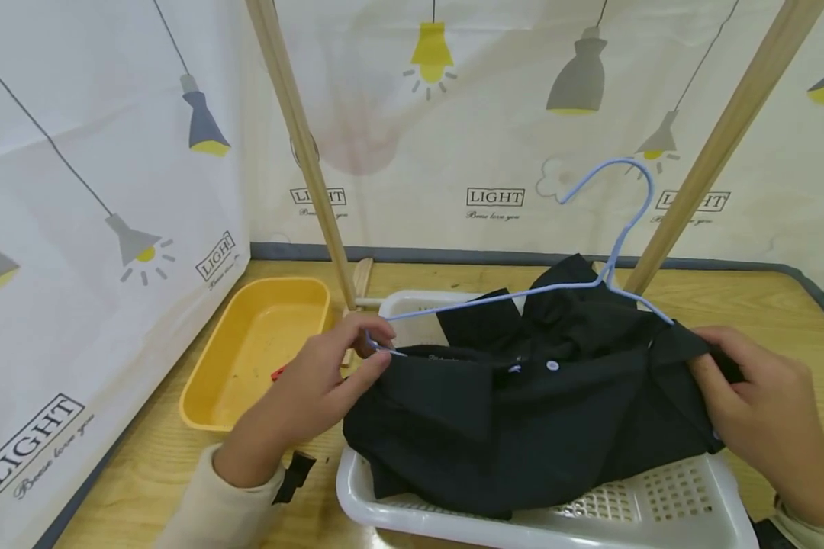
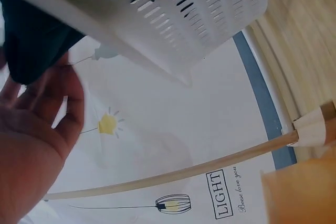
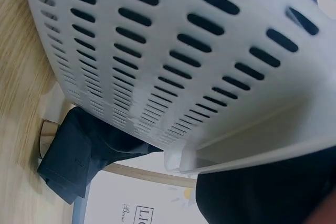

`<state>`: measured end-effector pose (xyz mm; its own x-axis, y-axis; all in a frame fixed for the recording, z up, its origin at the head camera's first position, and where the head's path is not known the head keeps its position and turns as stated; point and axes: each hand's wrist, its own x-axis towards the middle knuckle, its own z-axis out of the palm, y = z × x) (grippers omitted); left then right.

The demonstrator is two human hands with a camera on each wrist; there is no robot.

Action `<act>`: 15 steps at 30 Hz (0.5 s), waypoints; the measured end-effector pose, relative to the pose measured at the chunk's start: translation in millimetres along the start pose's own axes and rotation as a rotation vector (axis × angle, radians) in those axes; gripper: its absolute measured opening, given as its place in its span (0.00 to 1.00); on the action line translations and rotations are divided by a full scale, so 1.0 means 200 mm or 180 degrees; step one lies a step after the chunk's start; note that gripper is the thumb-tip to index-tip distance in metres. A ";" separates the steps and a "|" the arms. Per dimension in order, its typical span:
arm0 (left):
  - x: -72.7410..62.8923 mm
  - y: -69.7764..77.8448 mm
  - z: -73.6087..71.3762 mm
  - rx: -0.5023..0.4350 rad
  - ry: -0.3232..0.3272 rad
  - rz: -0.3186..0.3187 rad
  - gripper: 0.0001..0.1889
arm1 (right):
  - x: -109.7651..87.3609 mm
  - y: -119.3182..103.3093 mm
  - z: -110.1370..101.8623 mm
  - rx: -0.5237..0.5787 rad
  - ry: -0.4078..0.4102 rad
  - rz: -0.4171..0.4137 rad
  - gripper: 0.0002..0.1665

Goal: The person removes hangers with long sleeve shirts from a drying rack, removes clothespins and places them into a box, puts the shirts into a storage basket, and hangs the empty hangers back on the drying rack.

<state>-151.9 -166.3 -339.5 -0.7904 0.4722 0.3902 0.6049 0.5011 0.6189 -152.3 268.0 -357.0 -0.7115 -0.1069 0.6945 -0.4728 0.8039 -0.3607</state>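
Observation:
A black button-up shirt [image 1: 481, 427] lies bunched over a white perforated basket [image 1: 693, 496]. Across its neck opening runs a light-blue clothes hanger [image 1: 515, 294], hook upward. The hanger's right end goes under the cloth near the right shoulder; its left end bends at my left hand [image 1: 316, 381]. That hand pinches the hanger's left corner between thumb and fingers, beside the shirt's edge. With my right hand [image 1: 762, 404] I grip the shirt's right shoulder, some fingers hidden behind the cloth. In the left wrist view, the left hand [image 2: 42, 124] is beside dark cloth [image 2: 34, 38].
A yellow tray [image 1: 254, 351] with a small red item [image 1: 278, 374] stands to the left. Two wooden poles [image 1: 309, 160] of a stand rise behind the basket. A sleeve [image 3: 73, 156] hangs past the basket's far side. Printed cloth walls [image 1: 398, 145] enclose the table.

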 end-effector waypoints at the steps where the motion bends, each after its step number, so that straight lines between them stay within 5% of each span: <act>1: 0.00 0.00 0.01 -0.0064 0.0069 -0.0028 0.13 | 0.00 0.00 0.00 0.0022 -0.0010 0.0019 0.06; 5: 0.01 0.01 0.04 -0.0259 0.0230 -0.0029 0.14 | -0.02 -0.01 0.01 0.0055 -0.0069 -0.0007 0.07; 15: 0.04 0.01 0.07 0.0085 0.0103 -0.0132 0.08 | -0.04 -0.03 0.02 0.0076 -0.0180 -0.0102 0.12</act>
<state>-155.1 -151.2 -344.9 -0.8173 0.4272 0.3867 0.5736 0.5392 0.6166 -146.7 260.5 -362.5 -0.7238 -0.1658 0.6698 -0.5076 0.7854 -0.3541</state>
